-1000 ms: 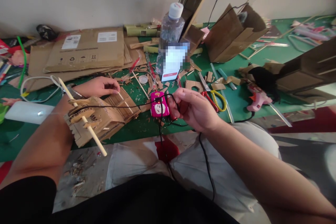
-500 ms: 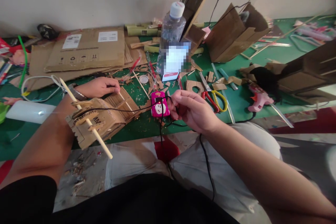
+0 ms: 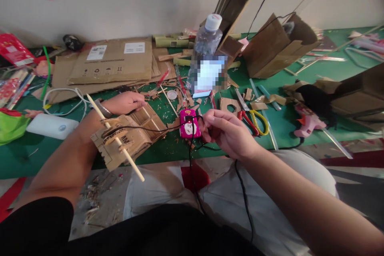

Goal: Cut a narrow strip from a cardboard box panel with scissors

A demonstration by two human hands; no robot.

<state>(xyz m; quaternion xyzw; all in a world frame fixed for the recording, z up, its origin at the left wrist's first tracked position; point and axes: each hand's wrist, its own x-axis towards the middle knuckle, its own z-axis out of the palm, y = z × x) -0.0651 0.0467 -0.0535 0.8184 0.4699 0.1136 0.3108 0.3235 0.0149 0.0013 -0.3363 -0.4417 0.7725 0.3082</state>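
My left hand (image 3: pixel 126 102) grips the far end of a small cardboard model (image 3: pixel 129 136) that lies on the green mat (image 3: pixel 168 152). A wooden dowel (image 3: pixel 115 138) runs through the model's cardboard wheels. A thin black wire (image 3: pixel 150 125) leads from the model to a small pink device (image 3: pixel 189 124). My right hand (image 3: pixel 228 130) holds that pink device by its right side, fingers curled round it and the wire. More black cable hangs from this hand down over my lap.
A water bottle (image 3: pixel 207 42) and a phone (image 3: pixel 208 76) stand behind the hands. Scissors (image 3: pixel 252 118) and a pink glue gun (image 3: pixel 309 122) lie to the right. Flat cardboard sheets (image 3: pixel 114 64) lie at the back left, cardboard structures (image 3: pixel 276 46) at the back right. Scraps litter the mat.
The view has shifted, so everything sits further right and lower. The cardboard model has tipped slightly, its dowel end swinging right. Both hands keep their hold.
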